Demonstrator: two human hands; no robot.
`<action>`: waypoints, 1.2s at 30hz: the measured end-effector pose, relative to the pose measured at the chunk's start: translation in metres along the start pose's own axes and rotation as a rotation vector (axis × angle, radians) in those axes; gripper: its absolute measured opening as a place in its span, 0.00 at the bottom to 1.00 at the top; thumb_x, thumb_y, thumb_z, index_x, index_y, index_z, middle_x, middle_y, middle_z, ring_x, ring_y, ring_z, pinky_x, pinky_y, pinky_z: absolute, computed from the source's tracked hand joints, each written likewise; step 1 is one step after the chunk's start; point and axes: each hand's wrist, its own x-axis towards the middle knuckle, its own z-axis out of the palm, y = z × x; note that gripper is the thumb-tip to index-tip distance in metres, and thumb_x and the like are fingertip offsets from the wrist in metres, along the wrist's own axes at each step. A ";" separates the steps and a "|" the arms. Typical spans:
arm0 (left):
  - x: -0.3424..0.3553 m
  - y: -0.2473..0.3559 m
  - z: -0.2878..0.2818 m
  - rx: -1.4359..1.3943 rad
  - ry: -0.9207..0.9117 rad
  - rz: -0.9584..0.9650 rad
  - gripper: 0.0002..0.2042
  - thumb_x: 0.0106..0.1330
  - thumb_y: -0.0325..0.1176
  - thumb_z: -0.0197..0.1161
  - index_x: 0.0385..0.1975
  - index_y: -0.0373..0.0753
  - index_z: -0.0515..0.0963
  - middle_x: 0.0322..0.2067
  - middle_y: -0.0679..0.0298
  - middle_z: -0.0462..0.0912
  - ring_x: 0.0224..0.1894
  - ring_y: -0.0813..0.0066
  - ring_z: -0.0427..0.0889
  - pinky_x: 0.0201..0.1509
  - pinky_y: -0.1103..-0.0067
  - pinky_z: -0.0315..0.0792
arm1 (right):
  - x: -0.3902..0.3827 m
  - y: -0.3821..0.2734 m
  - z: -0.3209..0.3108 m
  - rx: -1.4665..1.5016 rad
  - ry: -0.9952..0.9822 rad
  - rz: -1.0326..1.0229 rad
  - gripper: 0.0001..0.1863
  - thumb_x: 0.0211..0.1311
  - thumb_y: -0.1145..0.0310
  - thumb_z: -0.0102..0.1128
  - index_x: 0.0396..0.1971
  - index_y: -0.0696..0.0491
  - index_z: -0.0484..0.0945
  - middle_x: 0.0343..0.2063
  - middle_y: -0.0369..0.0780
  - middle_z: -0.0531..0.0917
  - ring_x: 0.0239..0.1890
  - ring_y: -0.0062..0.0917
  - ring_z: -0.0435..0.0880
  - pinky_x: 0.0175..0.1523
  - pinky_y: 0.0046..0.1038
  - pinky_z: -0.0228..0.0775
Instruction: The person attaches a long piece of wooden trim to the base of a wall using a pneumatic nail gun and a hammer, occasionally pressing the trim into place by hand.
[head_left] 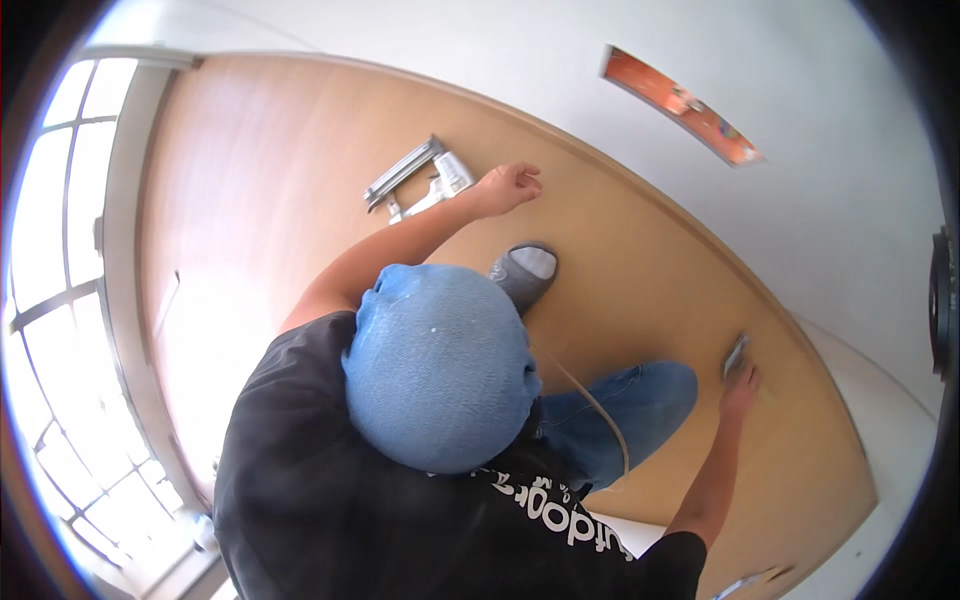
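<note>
My left hand (510, 190) is raised beside a silver nail gun (420, 180), with fingers loosely bent and apart and nothing visible in them. At the right, my right hand (740, 388) grips a small grey metallic object (736, 355) low over the wooden surface (650, 280); its exact kind is unclear. My bent knees in blue denim (435, 365) fill the centre, and a grey shoe with a white top (522, 275) rests on the wood below my left hand. A thin hose (600, 410) runs across my right leg.
A bright barred window (85, 200) lines the left side. Beyond the wood's raised edge (560, 130) is a white surface (840, 140) bearing an orange printed strip (680, 105). A pale object with a thin piece (740, 585) shows at the bottom right, too small to identify.
</note>
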 end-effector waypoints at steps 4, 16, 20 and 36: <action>-0.032 0.001 -0.011 -0.123 0.174 -0.031 0.28 0.67 0.35 0.66 0.64 0.26 0.71 0.50 0.54 0.88 0.52 0.65 0.86 0.56 0.72 0.80 | -0.024 -0.012 0.000 -0.051 0.040 -0.123 0.36 0.64 0.75 0.57 0.73 0.58 0.61 0.70 0.55 0.67 0.69 0.53 0.67 0.72 0.46 0.62; 0.061 0.028 -0.020 -0.562 0.351 -0.391 0.46 0.67 0.35 0.62 0.79 0.35 0.39 0.72 0.47 0.63 0.71 0.54 0.67 0.68 0.63 0.70 | -0.005 -0.059 -0.019 -0.067 -0.417 0.056 0.37 0.63 0.61 0.61 0.68 0.63 0.60 0.69 0.53 0.65 0.74 0.51 0.58 0.78 0.48 0.45; 0.081 0.008 -0.008 -0.523 0.565 -0.357 0.50 0.64 0.31 0.62 0.79 0.36 0.32 0.72 0.47 0.56 0.70 0.51 0.65 0.70 0.65 0.70 | 0.012 -0.062 -0.023 -0.035 -0.421 0.124 0.40 0.64 0.57 0.61 0.70 0.61 0.58 0.71 0.54 0.62 0.75 0.51 0.56 0.78 0.50 0.42; 0.056 0.056 0.011 -0.443 0.330 -0.428 0.38 0.66 0.42 0.64 0.71 0.32 0.54 0.68 0.43 0.61 0.69 0.45 0.67 0.67 0.58 0.72 | 0.011 -0.063 -0.023 -0.064 -0.510 0.168 0.49 0.67 0.49 0.60 0.76 0.62 0.47 0.78 0.54 0.50 0.80 0.50 0.43 0.81 0.51 0.28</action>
